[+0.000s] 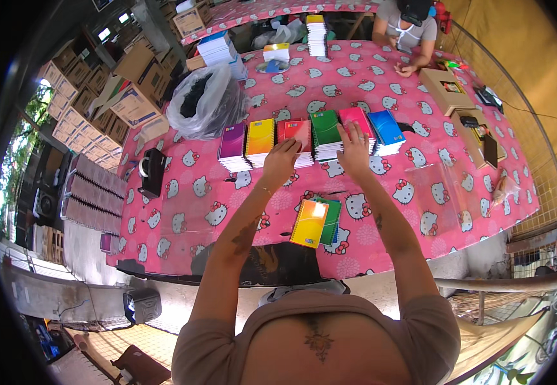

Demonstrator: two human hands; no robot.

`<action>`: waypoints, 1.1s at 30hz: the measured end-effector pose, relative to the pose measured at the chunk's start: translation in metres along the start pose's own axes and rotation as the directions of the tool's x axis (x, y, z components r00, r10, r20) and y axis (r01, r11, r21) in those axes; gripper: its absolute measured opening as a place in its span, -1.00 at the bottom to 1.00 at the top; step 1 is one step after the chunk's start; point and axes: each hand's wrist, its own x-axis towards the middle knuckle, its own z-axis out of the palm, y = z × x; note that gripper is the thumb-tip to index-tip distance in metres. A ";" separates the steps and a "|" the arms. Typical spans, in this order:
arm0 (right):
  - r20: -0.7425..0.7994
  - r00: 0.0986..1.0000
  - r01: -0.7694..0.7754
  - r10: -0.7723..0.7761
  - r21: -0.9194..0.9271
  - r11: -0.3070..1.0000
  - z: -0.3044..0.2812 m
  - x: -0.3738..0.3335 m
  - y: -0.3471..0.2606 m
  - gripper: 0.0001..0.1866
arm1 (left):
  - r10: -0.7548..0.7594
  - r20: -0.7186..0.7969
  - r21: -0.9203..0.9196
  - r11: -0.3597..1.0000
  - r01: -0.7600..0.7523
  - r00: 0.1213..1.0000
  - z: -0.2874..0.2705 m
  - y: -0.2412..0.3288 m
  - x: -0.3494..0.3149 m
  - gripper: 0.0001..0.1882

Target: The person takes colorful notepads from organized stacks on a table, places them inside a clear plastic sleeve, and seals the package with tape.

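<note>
A row of spiral notebook stacks stands across the table in front of me. From left come a purple stack, a yellow stack, a red stack, a green stack, a pink stack and a blue stack. My left hand rests with stretched fingers at the near left side of the red stack. On the near part of the pink stack, beside the green one, lies my right hand, fingers extended. A yellow notebook overlaps a green notebook between my forearms.
A plastic bag sits behind the row's left end, and a black case lies further left. Open cardboard boxes line the right side. Across the table is another person. More notebooks stand at the back.
</note>
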 end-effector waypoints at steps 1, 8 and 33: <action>-0.010 1.000 -0.022 0.022 0.009 1.000 -0.009 -0.001 0.002 -0.10 | -0.012 -0.028 -0.047 0.999 0.011 1.000 -0.008 0.008 0.003 -0.57; 0.163 0.982 -0.066 -0.091 0.758 0.649 -0.042 -0.048 -0.027 -0.41 | 0.020 0.361 -0.508 0.843 0.179 0.932 -0.054 0.045 0.007 -0.61; -0.093 0.995 -0.040 0.029 -0.117 0.992 -0.033 -0.028 0.023 -0.45 | -0.177 0.862 -0.022 0.923 0.384 0.475 -0.036 0.084 -0.040 -0.33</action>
